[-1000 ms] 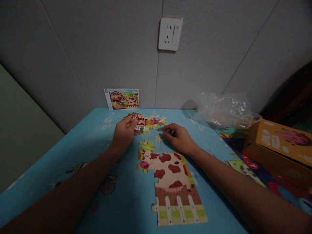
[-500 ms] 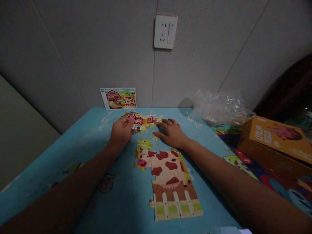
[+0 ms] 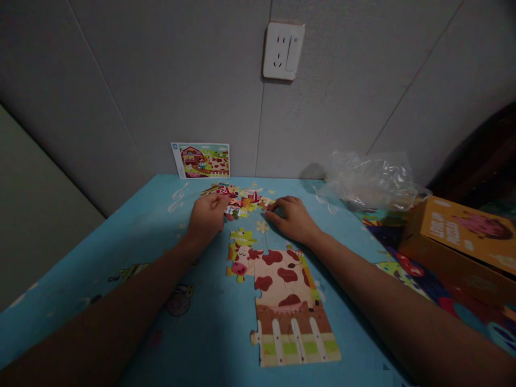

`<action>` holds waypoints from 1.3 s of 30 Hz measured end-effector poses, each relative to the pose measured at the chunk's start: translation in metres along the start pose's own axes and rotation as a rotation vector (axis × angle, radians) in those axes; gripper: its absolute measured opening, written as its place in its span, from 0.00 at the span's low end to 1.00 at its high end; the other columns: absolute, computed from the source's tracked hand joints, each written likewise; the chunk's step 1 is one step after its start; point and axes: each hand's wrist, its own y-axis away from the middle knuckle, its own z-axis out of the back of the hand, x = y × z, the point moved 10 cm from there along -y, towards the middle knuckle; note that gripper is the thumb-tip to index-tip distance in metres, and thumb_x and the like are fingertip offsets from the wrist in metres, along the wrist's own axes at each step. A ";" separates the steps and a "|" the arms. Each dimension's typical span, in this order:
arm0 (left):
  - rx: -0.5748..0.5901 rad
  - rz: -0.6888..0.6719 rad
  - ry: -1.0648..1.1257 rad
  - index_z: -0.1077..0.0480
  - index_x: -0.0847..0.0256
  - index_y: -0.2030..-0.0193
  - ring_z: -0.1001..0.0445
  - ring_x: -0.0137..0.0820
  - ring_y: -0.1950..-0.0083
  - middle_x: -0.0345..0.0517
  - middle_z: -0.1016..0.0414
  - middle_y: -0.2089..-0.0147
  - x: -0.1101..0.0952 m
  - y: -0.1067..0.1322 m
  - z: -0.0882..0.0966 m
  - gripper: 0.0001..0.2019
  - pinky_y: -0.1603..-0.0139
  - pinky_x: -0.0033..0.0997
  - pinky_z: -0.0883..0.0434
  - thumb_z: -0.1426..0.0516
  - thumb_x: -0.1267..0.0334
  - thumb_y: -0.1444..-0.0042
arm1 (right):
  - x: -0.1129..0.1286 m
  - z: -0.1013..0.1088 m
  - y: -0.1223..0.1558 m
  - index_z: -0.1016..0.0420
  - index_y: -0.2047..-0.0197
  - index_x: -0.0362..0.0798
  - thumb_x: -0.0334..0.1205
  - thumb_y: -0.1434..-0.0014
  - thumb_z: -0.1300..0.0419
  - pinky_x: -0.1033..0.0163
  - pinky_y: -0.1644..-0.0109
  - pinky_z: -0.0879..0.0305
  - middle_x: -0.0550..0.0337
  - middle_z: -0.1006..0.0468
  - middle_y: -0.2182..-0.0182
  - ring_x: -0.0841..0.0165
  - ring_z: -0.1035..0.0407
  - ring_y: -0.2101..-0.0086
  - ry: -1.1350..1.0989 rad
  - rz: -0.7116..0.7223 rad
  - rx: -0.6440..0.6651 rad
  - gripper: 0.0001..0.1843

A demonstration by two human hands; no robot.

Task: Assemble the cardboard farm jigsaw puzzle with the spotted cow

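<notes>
My left hand point(image 3: 207, 217) is at the left side of a heap of loose puzzle pieces point(image 3: 245, 203), thumb and forefinger pinched on a puzzle piece that the fingers mostly cover. At the heap's right edge, my right hand point(image 3: 292, 217) touches pieces with curved fingertips, its thumb a little apart from them. Closer to me lies a joined puzzle section point(image 3: 288, 306) showing a spotted cow's body above a white fence. The cow's head section point(image 3: 242, 260) adjoins it on the left, with a green piece at its top.
A farm picture card point(image 3: 205, 161) leans against the wall behind the heap. On the right are a crumpled clear plastic bag point(image 3: 371, 180) and an orange puzzle box point(image 3: 463, 242). The blue patterned tabletop point(image 3: 213, 328) meets the wall, which carries a socket point(image 3: 284, 51).
The view has shifted slightly, moving everything a little right. My right fingers, spread before, are now more curved and closer to the thumb. The joined cow section looks the same.
</notes>
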 end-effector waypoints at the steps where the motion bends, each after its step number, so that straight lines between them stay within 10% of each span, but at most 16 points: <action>1: 0.003 -0.003 -0.001 0.32 0.64 0.69 0.44 0.21 0.91 0.38 0.30 0.83 0.000 -0.001 0.000 0.11 0.89 0.21 0.50 0.46 0.57 0.44 | 0.000 0.001 0.001 0.23 0.52 0.49 0.54 0.38 0.45 0.47 0.42 0.43 0.46 0.26 0.50 0.54 0.37 0.46 0.007 -0.004 -0.002 0.21; 7: 0.022 0.006 -0.021 0.33 0.63 0.71 0.44 0.21 0.90 0.38 0.30 0.84 -0.001 0.001 -0.002 0.12 0.89 0.21 0.48 0.47 0.57 0.43 | 0.003 -0.005 0.004 0.30 0.40 0.59 0.58 0.38 0.47 0.39 0.41 0.46 0.48 0.33 0.39 0.47 0.44 0.39 0.054 0.008 0.051 0.26; 16: 0.047 0.000 0.021 0.33 0.63 0.72 0.44 0.21 0.90 0.37 0.30 0.84 -0.003 0.002 -0.005 0.12 0.88 0.22 0.49 0.47 0.57 0.43 | -0.001 0.018 -0.001 0.17 0.66 0.47 0.51 0.39 0.43 0.57 0.53 0.34 0.50 0.18 0.63 0.60 0.26 0.61 -0.062 -0.033 -0.078 0.18; 25: 0.055 -0.006 0.044 0.34 0.63 0.70 0.44 0.21 0.90 0.38 0.30 0.83 -0.003 0.002 -0.007 0.11 0.89 0.21 0.50 0.47 0.58 0.42 | 0.018 -0.002 0.006 0.29 0.41 0.60 0.54 0.36 0.46 0.46 0.42 0.43 0.50 0.29 0.42 0.55 0.38 0.42 0.021 0.152 0.063 0.23; 39: 0.065 -0.028 0.056 0.34 0.63 0.69 0.44 0.19 0.91 0.37 0.30 0.82 -0.006 0.003 -0.008 0.11 0.89 0.20 0.49 0.47 0.58 0.42 | 0.026 0.003 0.005 0.22 0.59 0.49 0.44 0.41 0.39 0.54 0.48 0.39 0.53 0.21 0.58 0.62 0.30 0.56 -0.160 0.220 0.016 0.10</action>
